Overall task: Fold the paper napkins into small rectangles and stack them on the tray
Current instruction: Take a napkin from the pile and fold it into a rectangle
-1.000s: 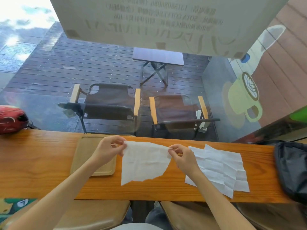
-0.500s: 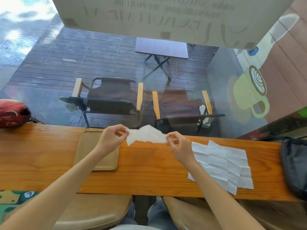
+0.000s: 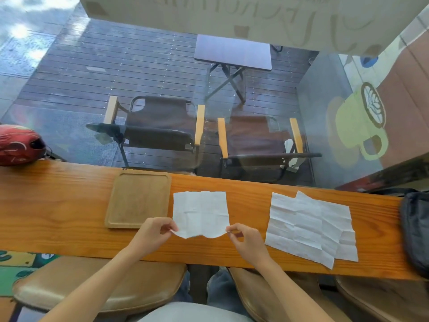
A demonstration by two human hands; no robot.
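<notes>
A white paper napkin (image 3: 200,212) lies spread on the wooden counter, its far edge flat and its near edge slightly lifted. My left hand (image 3: 152,234) pinches the napkin's near left corner. My right hand (image 3: 246,240) pinches the near right corner. A bare wooden tray (image 3: 138,199) sits just left of the napkin. To the right lies a loose pile of creased white napkins (image 3: 308,226), overlapping one another.
The wooden counter (image 3: 58,205) runs along a glass window. A red helmet (image 3: 19,145) rests at its far left and a dark bag (image 3: 415,231) at its right end. Padded stools (image 3: 97,284) stand below the near edge.
Both hands carried the napkin from the far side of the counter toward me and laid it out flat; they now hold its near corners. The view has tilted down a little.
</notes>
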